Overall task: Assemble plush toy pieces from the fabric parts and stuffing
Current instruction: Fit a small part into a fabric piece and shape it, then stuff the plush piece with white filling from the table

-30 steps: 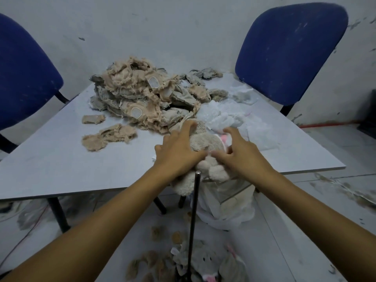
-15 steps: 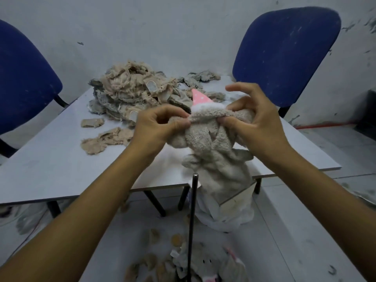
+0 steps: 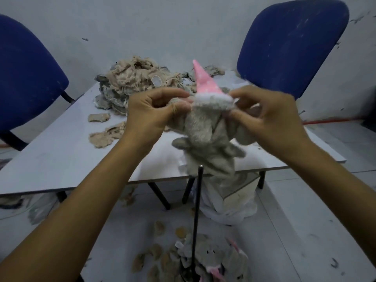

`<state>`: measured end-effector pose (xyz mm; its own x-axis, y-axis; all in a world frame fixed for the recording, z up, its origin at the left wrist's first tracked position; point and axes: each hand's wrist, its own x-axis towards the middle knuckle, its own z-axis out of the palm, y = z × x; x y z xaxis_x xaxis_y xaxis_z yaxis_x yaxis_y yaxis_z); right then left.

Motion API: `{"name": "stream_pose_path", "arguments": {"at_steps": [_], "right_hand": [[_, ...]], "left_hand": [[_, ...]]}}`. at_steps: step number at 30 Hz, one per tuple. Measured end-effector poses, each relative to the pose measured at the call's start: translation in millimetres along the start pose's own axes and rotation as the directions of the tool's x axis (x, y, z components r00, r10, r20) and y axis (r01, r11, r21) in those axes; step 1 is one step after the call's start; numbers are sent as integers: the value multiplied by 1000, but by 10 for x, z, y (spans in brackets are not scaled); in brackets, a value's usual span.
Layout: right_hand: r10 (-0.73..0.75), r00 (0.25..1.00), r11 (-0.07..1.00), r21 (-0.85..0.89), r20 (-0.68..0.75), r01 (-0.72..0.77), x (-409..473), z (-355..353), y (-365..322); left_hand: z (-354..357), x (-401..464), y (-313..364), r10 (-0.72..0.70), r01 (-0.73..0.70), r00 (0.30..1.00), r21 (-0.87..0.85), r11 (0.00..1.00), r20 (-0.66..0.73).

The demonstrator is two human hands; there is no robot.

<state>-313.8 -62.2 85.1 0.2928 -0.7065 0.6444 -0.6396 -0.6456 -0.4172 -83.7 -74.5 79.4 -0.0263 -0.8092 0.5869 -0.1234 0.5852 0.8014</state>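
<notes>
- Far left: blue padded chair (image 3: 26, 78), fabric back, dark metal frame, against the scuffed white wall.
- Worktop (image 3: 61, 155): flat pale grey slab, thin edge, dark legs under it.
- On its far side, a heap of fabric parts (image 3: 138, 80): tan and grey, frayed and shaggy, some with small pale patches. Two loose tan scraps (image 3: 105, 135) lie apart from it, nearer the left edge.
- Our left hand (image 3: 150, 112): fingers curled, thumb and forefinger pinching the left side of the plush skin (image 3: 205, 137) just under the hat band.
- Plush skin: grey-beige short pile, limp and unstuffed, stubby limbs drooping. We hold it up in the air over the worktop's near edge, between both hands.
- On top of it, a pink hat (image 3: 204, 82): smooth pointed cone with pale dots, white fluffy band at the base, tip leaning left.
- Thin black rod (image 3: 196, 216): stands upright from the floor, its top just below the skin's lower edge. Contact unclear.
- At its foot, a pile of finished-looking toys (image 3: 213, 259), grey with pink bits, plus tan oval scraps on the floor.
- Under the worktop, a white plastic bag (image 3: 230, 210) around a box-like shape.
- Our right hand (image 3: 270, 117): fingers curled, pinching the skin's right side at the band.
- Far right: second blue chair (image 3: 293, 41), same padded back.
</notes>
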Motion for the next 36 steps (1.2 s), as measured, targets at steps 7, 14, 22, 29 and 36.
{"name": "stream_pose_path", "arguments": {"at_steps": [7, 14, 22, 29, 36], "right_hand": [[-41, 998, 995, -93, 43, 45, 1, 7, -93], [-32, 982, 992, -111, 184, 53, -14, 76, -59], [5, 998, 919, 394, 60, -28, 52, -75, -154], [68, 978, 936, 328, 196, -131, 91, -18, -99], [265, 889, 955, 24, 374, -295, -10, 515, 273]], "left_hand": [[-26, -44, 19, -71, 68, 996, -57, 996, -56], [-57, -76, -37, -78, 74, 995, -60, 995, -60], [-119, -60, -15, -104, 102, 995, -234, 967, 5], [-212, -49, -134, -177, 200, 971, -143, 969, 160], [-146, -196, -699, -375, 164, 904, 646, 745, 203]]}}
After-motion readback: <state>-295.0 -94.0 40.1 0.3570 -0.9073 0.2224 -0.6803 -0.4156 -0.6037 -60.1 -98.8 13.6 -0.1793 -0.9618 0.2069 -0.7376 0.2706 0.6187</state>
